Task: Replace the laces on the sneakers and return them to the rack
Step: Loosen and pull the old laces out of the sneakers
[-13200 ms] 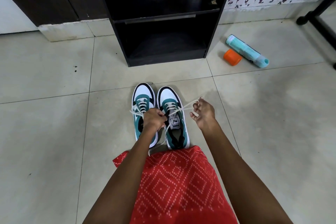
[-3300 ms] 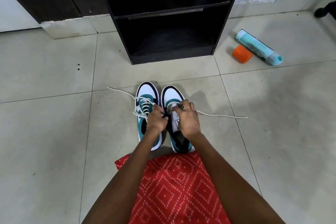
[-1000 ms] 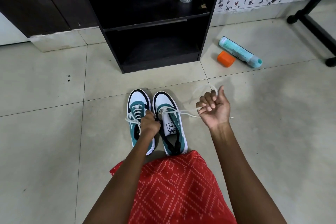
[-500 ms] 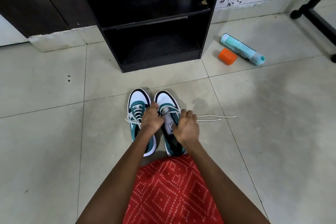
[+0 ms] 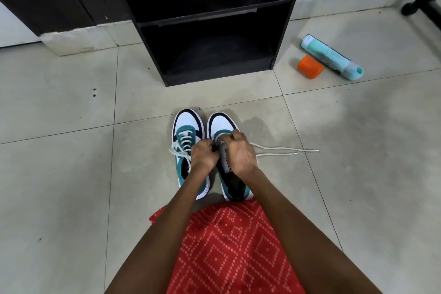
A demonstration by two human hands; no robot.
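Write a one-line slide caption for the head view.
Left hand and right hand work a white lace on one sneaker, beside the laced sneaker, facing the black rack.

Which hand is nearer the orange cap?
Right. The right hand sits on the right sneaker, below-left of the cap; the left hand lies farther left.

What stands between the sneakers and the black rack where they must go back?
Nothing visible does. Only floor tile lies between the sneakers and the rack. The orange cap and teal bottle lie right of the rack, and the loose lace trails rightwards, off that path.
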